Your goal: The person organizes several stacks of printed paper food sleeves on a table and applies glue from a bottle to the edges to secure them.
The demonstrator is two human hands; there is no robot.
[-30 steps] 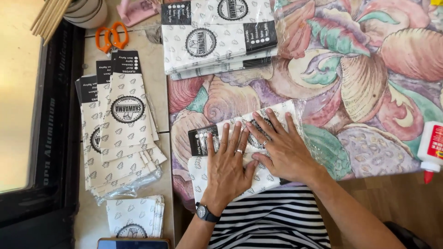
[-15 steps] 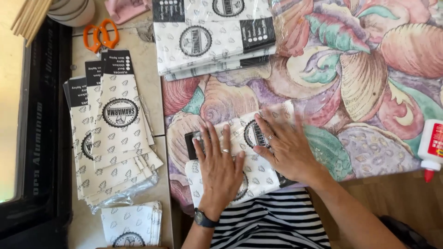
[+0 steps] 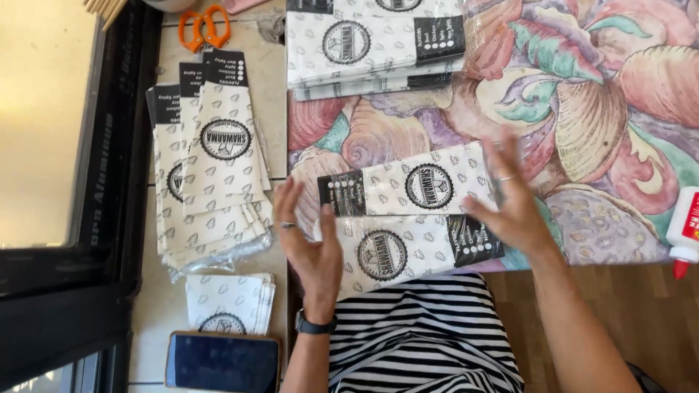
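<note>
A folded white paper sheet (image 3: 408, 218) with a small leaf print, round black emblems and black end panels lies on the floral cloth (image 3: 597, 94) in front of me. It shows two long panels, one above the other. My left hand (image 3: 309, 236) hovers open at the sheet's left end, palm turned inward, a ring on one finger and a watch on the wrist. My right hand (image 3: 513, 200) hovers open at the right end, slightly blurred, fingers spread. Neither hand holds anything.
A stack of the same printed sheets (image 3: 375, 44) lies at the top of the cloth. Folded printed bags (image 3: 211, 189) are piled at the left, a smaller pile (image 3: 229, 302) below them. Orange scissors (image 3: 204, 25), a phone (image 3: 222, 362) and a glue bottle (image 3: 684, 229) lie around.
Both hands lifted off the paper, where they were pressing it flat, and moved apart to its two ends. The sheet now lies uncovered, showing two panels.
</note>
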